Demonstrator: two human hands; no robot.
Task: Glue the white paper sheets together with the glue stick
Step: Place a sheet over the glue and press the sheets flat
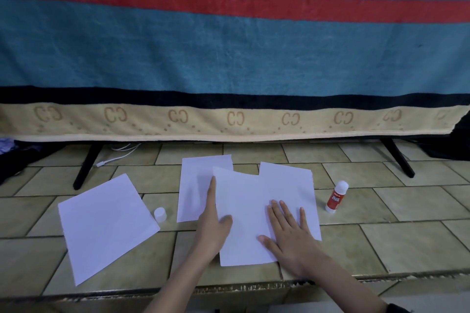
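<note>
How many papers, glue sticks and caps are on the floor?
White paper sheets: 4, one loose at left and three overlapping under the hands
Glue stick: 1
Cap: 1
Total: 6

Under the right grip [287,231] and front sheet [244,216], the sheets' overlap is hidden; the glue stick [336,197] label beyond is too blurred to read.
</note>
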